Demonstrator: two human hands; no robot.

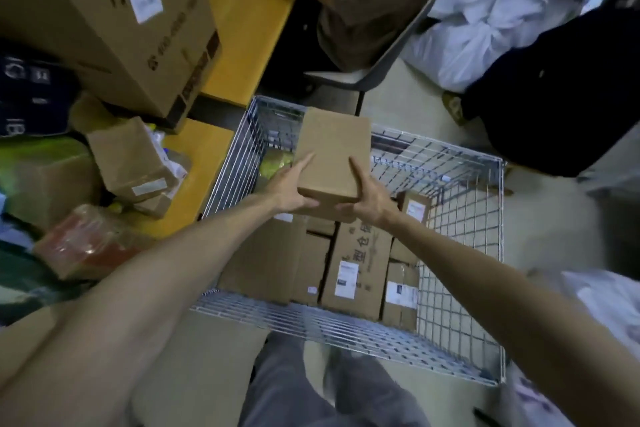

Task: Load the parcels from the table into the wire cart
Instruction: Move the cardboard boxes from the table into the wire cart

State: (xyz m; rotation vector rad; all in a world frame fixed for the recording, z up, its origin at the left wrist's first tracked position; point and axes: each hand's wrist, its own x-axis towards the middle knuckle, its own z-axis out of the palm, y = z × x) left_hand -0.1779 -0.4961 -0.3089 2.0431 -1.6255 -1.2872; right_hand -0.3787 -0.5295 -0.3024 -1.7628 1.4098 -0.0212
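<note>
Fingers of left hand and right hand clamp the near end of a brown box, which pokes toward 12 o'clock above the wire cart. Cart's got cardboard parcels packed in its 6 o'clock end.

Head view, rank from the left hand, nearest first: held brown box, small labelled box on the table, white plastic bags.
1. held brown box: gripped by the left hand, above the wire cart.
2. small labelled box: on the table, off to the left.
3. white plastic bags: beyond the cart, far upper right.
</note>
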